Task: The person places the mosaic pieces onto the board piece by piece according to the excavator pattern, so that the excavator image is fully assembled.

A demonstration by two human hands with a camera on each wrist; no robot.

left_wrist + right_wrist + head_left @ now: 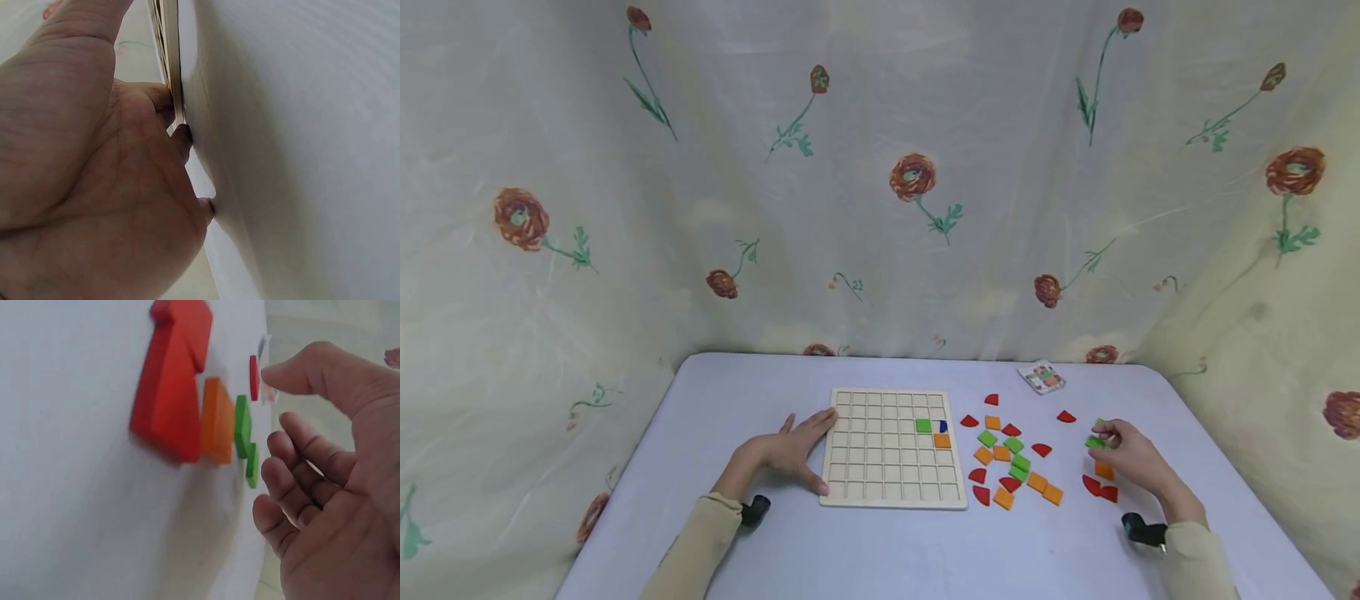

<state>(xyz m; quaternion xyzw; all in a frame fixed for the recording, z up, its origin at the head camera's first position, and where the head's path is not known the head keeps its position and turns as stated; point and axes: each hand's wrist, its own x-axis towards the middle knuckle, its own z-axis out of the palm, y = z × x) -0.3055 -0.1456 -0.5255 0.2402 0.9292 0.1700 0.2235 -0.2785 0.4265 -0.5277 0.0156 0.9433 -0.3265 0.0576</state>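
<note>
My left hand (790,450) rests at the left edge of a pale gridded wooden board (880,450), fingertips at its upper left side and thumb at the lower left corner. On the board's right side lie a green square tile (923,426), an orange square tile (942,440) and a small dark blue piece (943,426). Over at the right, my right hand (1127,454) hovers close to two green tiles (242,427). Thumb and loosely bent fingers stand apart with nothing between them in the right wrist view. An orange tile (217,422) and red pieces (169,403) lie beside the green ones.
Several red quarter-round pieces (1041,450), orange squares (1037,482) and green squares (1013,445) are scattered between board and right hand. A small printed packet (1042,377) lies near the back edge of the white table (760,375). Flowered curtain (850,208) hangs behind.
</note>
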